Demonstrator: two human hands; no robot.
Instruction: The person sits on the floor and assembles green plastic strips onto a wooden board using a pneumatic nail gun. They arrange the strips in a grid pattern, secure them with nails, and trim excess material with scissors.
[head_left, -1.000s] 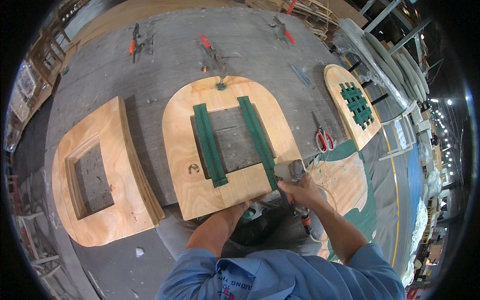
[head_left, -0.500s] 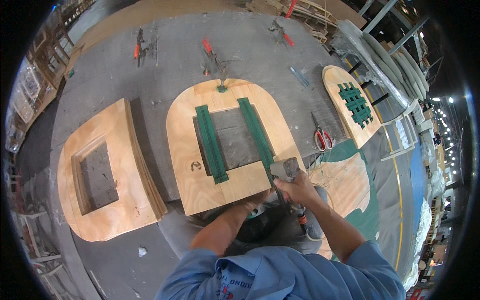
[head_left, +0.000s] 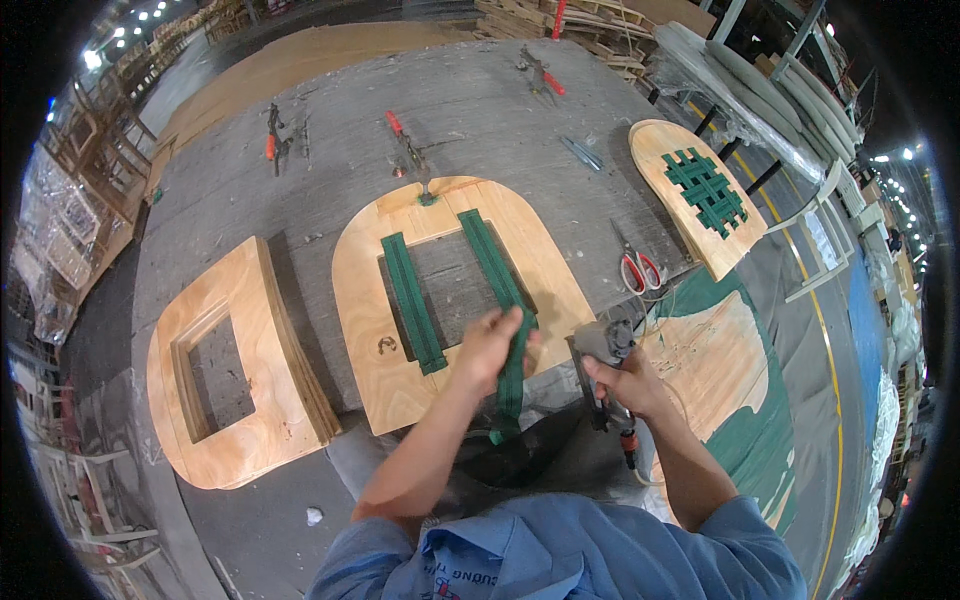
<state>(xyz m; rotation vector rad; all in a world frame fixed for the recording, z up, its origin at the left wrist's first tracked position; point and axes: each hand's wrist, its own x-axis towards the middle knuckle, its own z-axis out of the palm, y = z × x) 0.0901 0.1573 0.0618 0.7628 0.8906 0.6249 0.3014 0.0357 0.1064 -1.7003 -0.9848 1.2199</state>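
Note:
In front of me lies a pale wooden seat frame (head_left: 555, 275) with a rounded far end and a rectangular opening. One green webbing strap (head_left: 413, 300) spans the opening on the left. A second green webbing strap (head_left: 487, 250) runs down the right side, and its near end hangs over the front edge. My left hand (head_left: 487, 350) is closed on this right strap near the opening's front edge. In my right hand (head_left: 632, 384) is a grey air stapler (head_left: 604, 342), held just right of the frame's near corner, apart from the wood. A red-handled toggle clamp (head_left: 410, 150) touches the frame's far edge.
Stacked wooden frames (head_left: 195, 440) lie on the left. Red-handled scissors (head_left: 638, 270) sit to the right, before a board with woven green straps (head_left: 705, 192). Other toggle clamps (head_left: 273, 140) stand farther back. Green material with a wooden sheet (head_left: 710, 370) lies near right; a hose trails from the stapler.
The stapler has lifted off the frame's near edge and moved right. My left hand has come up from below the edge and now grips the right strap, whose loose end shows.

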